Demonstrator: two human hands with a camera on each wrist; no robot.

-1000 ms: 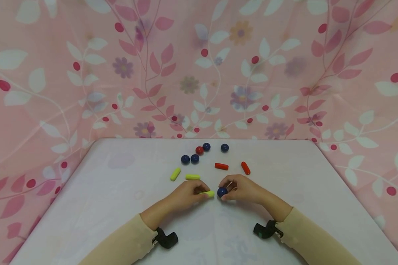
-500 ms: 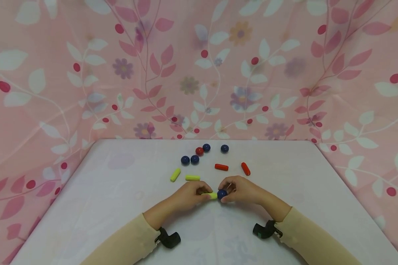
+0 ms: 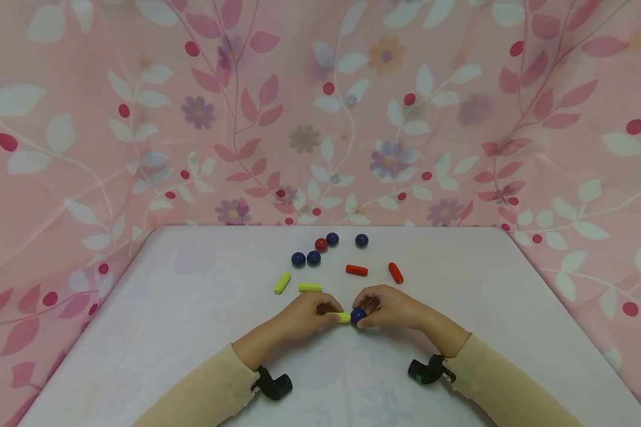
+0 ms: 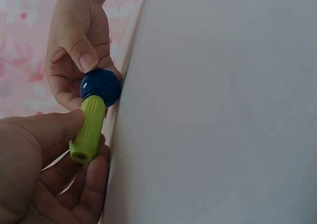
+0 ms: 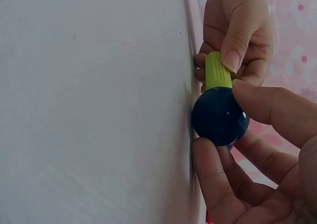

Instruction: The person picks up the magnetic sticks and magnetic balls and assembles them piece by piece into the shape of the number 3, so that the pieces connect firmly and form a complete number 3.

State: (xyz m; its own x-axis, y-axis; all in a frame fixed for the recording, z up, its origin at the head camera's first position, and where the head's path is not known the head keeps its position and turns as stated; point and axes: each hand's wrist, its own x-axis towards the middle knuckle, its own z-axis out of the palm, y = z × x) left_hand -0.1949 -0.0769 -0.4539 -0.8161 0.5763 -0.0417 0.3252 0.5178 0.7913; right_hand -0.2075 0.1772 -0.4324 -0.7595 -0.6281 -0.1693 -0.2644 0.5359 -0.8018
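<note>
My left hand (image 3: 304, 315) pinches a yellow-green ribbed rod (image 4: 88, 127) between thumb and fingers. A dark blue ball (image 5: 220, 116) is held by my right hand (image 3: 389, 306), its thumb and fingertips on the sides. In both wrist views the rod's end touches the ball. A dark round spot shows on the rod's free end in the left wrist view. In the head view the joined pair lies between my hands, low over the table's middle, partly covered by fingers.
Beyond my hands lie two yellow-green rods, one of them a slanted rod (image 3: 282, 283), and two red rods, one a red rod (image 3: 357, 270). Farther back are a red ball (image 3: 321, 244) and several blue balls, including a blue ball (image 3: 361, 240). A floral cloth (image 3: 320, 118) hangs behind the white table (image 3: 192, 296).
My left hand has moved slightly right, bringing the yellow-green rod from a small gap into contact with the blue ball. The right hand has stayed nearly in place, holding the ball.
</note>
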